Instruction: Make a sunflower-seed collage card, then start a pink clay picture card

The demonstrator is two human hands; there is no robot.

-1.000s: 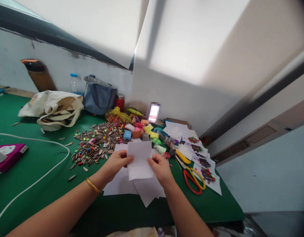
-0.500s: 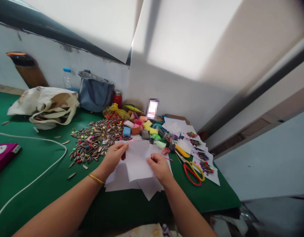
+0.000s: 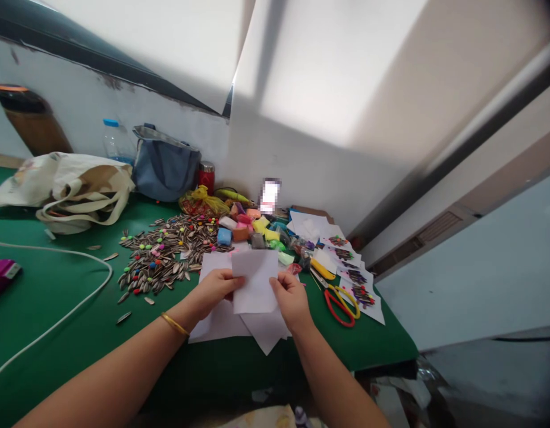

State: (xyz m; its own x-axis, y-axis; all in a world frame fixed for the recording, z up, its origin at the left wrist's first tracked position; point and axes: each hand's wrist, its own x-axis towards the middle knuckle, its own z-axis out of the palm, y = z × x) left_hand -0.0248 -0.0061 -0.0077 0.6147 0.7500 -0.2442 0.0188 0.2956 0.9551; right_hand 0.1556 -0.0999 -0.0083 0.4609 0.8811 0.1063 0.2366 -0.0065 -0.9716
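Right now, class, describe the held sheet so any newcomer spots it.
On the green table, find the seed pile; to its right lie loose white papers. Over these, the left hand and right hand pinch a blank white sheet by opposite edges, the only one held.

Bright light patches the white wall (image 3: 364,77) above soft shadow, and the top-right corner is dark.

Free tabletop (image 3: 91,333) left, obstacle right: scissors (image 3: 332,289)

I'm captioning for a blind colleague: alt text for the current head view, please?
A person's left hand and right hand hold a white paper over more sheets on a green table. Striped seeds lie to the left, scissors to the right, coloured packets behind.
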